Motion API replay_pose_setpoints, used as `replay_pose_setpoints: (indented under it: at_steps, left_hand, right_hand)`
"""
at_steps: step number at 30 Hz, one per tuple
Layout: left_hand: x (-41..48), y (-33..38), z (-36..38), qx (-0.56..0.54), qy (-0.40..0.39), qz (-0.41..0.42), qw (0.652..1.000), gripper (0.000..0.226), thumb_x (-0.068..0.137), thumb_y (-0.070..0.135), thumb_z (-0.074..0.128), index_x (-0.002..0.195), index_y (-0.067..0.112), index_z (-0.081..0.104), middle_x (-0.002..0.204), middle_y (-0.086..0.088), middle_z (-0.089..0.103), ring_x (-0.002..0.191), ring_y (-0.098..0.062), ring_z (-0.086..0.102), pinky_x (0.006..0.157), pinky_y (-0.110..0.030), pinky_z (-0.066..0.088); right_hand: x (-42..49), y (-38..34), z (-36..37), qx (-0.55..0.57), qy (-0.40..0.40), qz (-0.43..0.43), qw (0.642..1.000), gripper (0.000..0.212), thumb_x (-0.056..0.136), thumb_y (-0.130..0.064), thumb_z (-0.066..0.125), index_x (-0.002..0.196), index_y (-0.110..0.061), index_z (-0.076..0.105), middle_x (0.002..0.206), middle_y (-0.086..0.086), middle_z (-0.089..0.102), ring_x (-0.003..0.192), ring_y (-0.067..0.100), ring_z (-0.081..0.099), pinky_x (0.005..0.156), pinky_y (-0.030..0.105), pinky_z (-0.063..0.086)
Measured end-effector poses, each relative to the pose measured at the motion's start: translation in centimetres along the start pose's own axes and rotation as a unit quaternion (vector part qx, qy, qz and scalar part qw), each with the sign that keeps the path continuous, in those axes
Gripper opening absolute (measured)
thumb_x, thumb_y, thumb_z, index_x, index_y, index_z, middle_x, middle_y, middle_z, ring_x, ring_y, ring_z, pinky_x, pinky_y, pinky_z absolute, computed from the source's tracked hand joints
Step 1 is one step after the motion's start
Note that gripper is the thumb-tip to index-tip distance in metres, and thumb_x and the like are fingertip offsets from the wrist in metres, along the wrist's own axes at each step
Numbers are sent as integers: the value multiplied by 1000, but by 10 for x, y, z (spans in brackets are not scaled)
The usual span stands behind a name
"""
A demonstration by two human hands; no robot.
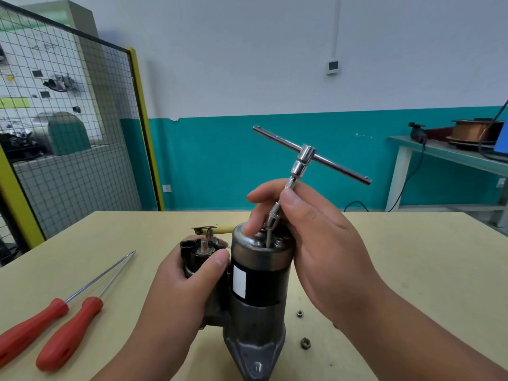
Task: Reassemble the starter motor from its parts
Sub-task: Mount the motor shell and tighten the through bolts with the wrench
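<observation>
The starter motor stands upright on the table, its black body and grey end cap facing up. My left hand grips the black solenoid at the motor's left side, thumb across its front. My right hand pinches the knurled shaft of a chrome T-handle wrench, whose thin tip stands on the end cap near a screw. The wrench's crossbar tilts above my fingers. A yellow-sleeved terminal lead sticks out behind the solenoid.
Two red-handled screwdrivers lie side by side at the left front. Two loose nuts lie on the table right of the motor base. A mesh fence stands at the left, and a green bench with a wire spool at the back right.
</observation>
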State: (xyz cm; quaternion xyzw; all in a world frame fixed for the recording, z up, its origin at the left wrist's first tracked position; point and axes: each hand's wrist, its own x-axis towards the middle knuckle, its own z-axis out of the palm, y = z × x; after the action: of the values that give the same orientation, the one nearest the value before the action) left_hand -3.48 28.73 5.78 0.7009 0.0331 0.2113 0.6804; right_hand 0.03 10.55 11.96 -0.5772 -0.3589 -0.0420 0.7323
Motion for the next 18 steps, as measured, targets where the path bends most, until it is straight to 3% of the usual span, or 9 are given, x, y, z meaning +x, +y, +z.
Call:
replay_pose_setpoints:
  at_steps: [5, 11, 14, 18]
  left_hand:
    - [0, -1, -1, 3, -2, -5, 1000, 51, 57, 68, 71, 99, 40, 80, 93, 0, 81, 82, -19, 79, 50, -32, 59]
    - [1, -2, -1, 20, 8, 4, 1000, 55, 56, 72, 68, 103, 44, 77, 92, 5, 81, 82, -16, 78, 52, -25, 57]
    - [1, -2, 0, 21, 2, -2, 1000, 56, 58, 71, 70, 105, 41, 78, 94, 2, 82, 84, -19, 79, 55, -36, 63]
    - [1, -3, -1, 22, 5, -3, 1000, 56, 60, 71, 71, 107, 41, 78, 99, 2, 82, 90, -23, 80, 64, -51, 68]
  right_hand:
    - [2, -1, 1, -8, 5, 1, 1000, 30, 103, -41, 47, 97, -33, 76, 87, 1, 74, 88, 21, 68, 91, 50, 53]
    - [2, -5, 4, -40, -4, -29, 999, 20, 91, -52, 61, 87, -38, 74, 80, -7, 72, 80, 9, 67, 80, 20, 56]
    - [1, -6, 4, -37, -3, -33, 999, 19, 92, -54, 67, 94, -38, 78, 79, -6, 72, 80, 7, 67, 80, 17, 53]
    - [0, -6, 5, -42, -9, -35, 998, 31, 93, -50, 54, 109, -35, 76, 78, -5, 72, 77, 1, 65, 74, 9, 49]
